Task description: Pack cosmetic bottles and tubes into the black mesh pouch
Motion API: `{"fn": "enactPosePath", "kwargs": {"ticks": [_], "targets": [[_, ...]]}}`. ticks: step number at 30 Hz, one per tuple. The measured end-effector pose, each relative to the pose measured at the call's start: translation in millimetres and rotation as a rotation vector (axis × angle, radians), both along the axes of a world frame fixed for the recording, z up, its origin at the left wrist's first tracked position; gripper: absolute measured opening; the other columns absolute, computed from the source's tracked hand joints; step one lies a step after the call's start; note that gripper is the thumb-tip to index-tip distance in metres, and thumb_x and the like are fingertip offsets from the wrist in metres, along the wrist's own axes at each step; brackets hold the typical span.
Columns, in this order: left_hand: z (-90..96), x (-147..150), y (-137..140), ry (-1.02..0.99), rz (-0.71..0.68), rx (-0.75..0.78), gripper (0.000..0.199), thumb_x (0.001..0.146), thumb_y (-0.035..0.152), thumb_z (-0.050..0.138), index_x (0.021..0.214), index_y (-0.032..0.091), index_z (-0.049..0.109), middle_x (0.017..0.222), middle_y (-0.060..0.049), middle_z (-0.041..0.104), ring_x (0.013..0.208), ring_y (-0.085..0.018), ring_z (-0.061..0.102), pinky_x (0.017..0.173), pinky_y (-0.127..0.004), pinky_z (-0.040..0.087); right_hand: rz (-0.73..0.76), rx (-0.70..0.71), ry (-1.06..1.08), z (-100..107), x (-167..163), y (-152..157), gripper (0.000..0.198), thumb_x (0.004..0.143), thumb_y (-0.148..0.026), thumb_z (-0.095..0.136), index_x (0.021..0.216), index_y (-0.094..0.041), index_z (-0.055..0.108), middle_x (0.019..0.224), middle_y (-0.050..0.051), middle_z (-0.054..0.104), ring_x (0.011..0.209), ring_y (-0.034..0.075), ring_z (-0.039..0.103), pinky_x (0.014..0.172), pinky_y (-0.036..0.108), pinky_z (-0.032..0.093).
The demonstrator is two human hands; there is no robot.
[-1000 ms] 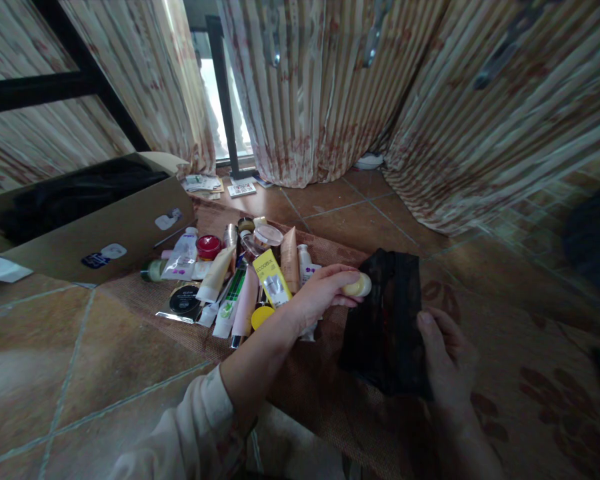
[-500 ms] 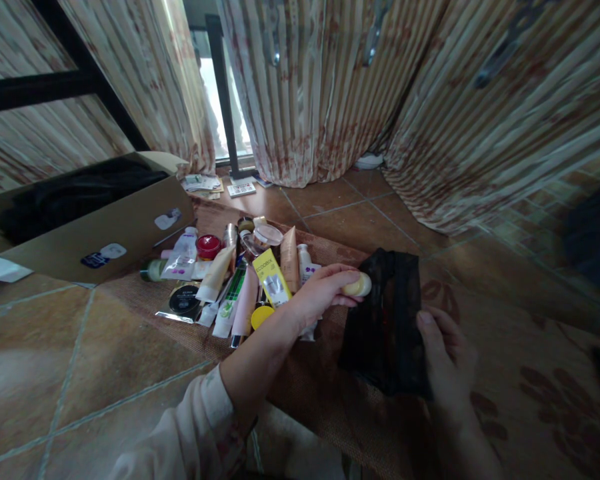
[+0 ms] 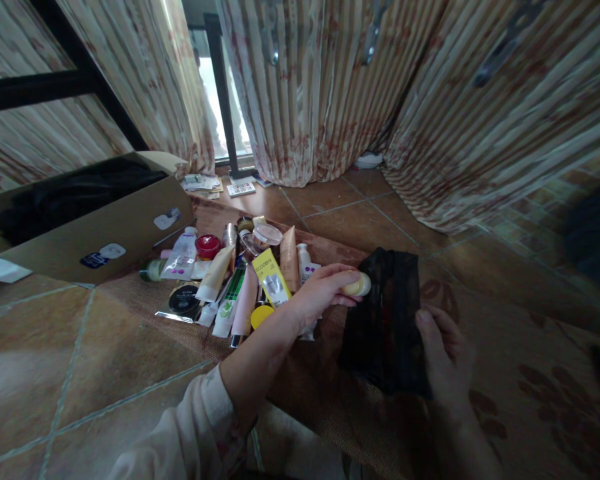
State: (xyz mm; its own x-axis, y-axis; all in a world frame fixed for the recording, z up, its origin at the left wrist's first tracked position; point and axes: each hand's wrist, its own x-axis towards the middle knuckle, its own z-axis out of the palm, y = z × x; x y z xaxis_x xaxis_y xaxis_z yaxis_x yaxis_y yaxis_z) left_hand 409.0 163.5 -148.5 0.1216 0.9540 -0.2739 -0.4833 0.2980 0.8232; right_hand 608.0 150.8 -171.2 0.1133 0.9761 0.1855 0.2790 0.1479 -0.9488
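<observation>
My left hand (image 3: 327,290) is closed around a small cream-coloured jar (image 3: 359,285), its pale end facing the black pouch (image 3: 386,320). The jar is at the pouch's left edge; I cannot tell whether they touch. On the right, my right hand (image 3: 445,347) pinches the pouch's side between thumb and fingers. The pouch is dark mesh-like fabric, and its contents are hard to make out. Beside my left forearm lies a pile of cosmetics: a yellow box (image 3: 271,277), a pink tube (image 3: 245,300), a red-lidded jar (image 3: 208,247) and a black round compact (image 3: 184,299).
A cardboard box (image 3: 130,230) holding black material stands at the left. The brown patterned mat (image 3: 310,387) lies over floor tiles (image 3: 45,353). Striped curtains (image 3: 300,100) hang at the back, with papers (image 3: 241,189) on the floor near the window frame.
</observation>
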Motion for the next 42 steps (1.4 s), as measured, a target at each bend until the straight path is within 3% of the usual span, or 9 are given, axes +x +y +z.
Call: {"fn": "enactPosePath", "kwargs": {"ticks": [4, 21, 35, 42], "targets": [[-0.9, 0.4, 0.0, 0.002, -0.003, 0.008, 0.012, 0.083, 0.023, 0.059, 0.091, 0.013, 0.058, 0.081, -0.004, 0.064, 0.063, -0.011, 0.063, 0.060, -0.021, 0.050, -0.018, -0.084, 0.050, 4.0, -1.2, -1.1, 0.032, 0.079, -0.049, 0.063, 0.091, -0.019, 0.068, 0.081, 0.003, 0.069, 0.069, 0.016, 0.061, 0.060, 0.026, 0.047], [-1.6, 0.1, -1.5, 0.132, -0.023, 0.009, 0.025, 0.079, 0.036, 0.067, 0.084, 0.013, 0.057, 0.075, -0.003, 0.063, 0.062, -0.009, 0.060, 0.056, -0.018, 0.045, -0.016, -0.088, 0.077, 4.2, -2.3, -0.8, 0.032, 0.078, -0.049, 0.064, 0.089, -0.019, 0.068, 0.080, 0.003, 0.069, 0.069, 0.016, 0.061, 0.061, 0.027, 0.047], [-2.3, -1.4, 2.0, 0.256, 0.035, 0.062, 0.038, 0.073, 0.052, 0.065, 0.069, 0.015, 0.055, 0.057, 0.006, 0.046, 0.046, -0.004, 0.037, 0.042, -0.019, 0.023, -0.050, -0.078, 0.044, 6.8, -3.4, -1.6, 0.034, 0.077, -0.050, 0.065, 0.089, -0.019, 0.070, 0.077, 0.002, 0.067, 0.069, 0.015, 0.059, 0.060, 0.026, 0.047], [0.7, -0.4, -0.4, 0.268, -0.011, 0.047, 0.036, 0.075, 0.051, 0.063, 0.072, 0.016, 0.055, 0.054, 0.006, 0.046, 0.045, -0.005, 0.039, 0.041, -0.018, 0.025, -0.023, -0.070, 0.042, 7.0, -3.2, -1.5, 0.034, 0.078, -0.051, 0.063, 0.090, -0.019, 0.069, 0.080, 0.004, 0.069, 0.071, 0.017, 0.061, 0.063, 0.028, 0.049]]}}
